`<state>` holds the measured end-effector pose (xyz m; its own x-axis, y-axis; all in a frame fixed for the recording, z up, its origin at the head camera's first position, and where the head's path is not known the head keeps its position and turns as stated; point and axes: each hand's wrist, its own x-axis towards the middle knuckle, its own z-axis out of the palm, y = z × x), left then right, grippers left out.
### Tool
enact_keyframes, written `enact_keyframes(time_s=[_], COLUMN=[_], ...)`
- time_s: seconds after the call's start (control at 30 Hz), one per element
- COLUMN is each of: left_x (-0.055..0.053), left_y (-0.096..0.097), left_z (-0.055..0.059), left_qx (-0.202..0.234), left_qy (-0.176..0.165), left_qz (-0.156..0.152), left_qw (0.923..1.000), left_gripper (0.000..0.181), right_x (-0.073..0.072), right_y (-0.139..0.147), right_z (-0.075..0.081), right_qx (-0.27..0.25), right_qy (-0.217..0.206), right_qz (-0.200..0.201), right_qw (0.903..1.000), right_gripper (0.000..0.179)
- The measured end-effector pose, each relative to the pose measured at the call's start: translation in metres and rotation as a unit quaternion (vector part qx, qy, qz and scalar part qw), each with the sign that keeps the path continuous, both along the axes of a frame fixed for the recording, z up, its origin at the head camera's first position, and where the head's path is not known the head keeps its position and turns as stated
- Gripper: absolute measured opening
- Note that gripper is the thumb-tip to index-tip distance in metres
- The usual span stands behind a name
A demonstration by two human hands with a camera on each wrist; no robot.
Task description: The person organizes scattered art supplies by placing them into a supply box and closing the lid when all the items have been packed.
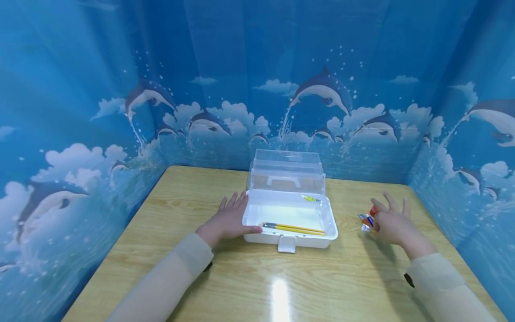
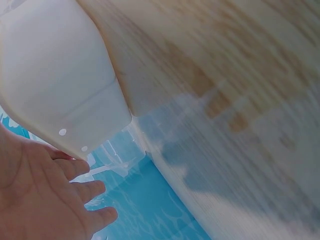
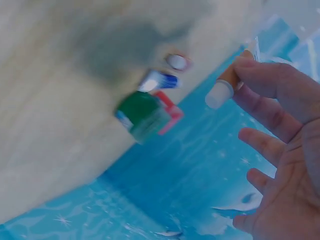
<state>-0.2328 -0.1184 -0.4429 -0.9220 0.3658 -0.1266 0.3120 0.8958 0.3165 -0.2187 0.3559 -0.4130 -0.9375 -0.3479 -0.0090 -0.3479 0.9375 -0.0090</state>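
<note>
A white plastic box stands with its clear lid raised. Inside lie yellow-handled paintbrushes along the front and a small yellow tube at the back. My left hand rests at the box's left side, fingers straight, thumb over the front left corner. To the right of the box, my right hand pinches an orange paint tube with a white cap between thumb and index finger; the other fingers are spread. Near it are a green item, a blue-and-white tube and a red item, blurred.
The wood-grain table reaches back to a blue dolphin-print curtain, which also hangs along both sides. The box's front latch hangs down. A small round item with a white centre lies beside the blue-and-white tube.
</note>
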Motion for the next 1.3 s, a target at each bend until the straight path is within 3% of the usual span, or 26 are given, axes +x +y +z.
enact_keyframes(time_s=[0.47, 1.3], left_x=[-0.002, 0.000], left_y=[0.000, 0.001], left_z=[-0.002, 0.000], left_qx=[0.002, 0.003], left_qy=[0.002, 0.002], left_qz=[-0.006, 0.002], left_qw=[1.0000, 1.0000], left_gripper=[0.127, 0.129], right_x=[0.003, -0.011], right_y=[-0.018, -0.068], right_z=[0.046, 0.086], right_qx=[-0.005, -0.037], right_qy=[0.010, 0.052], right_qz=[-0.021, -0.021], right_qw=[0.9997, 0.9977], right_gripper=[0.028, 0.013])
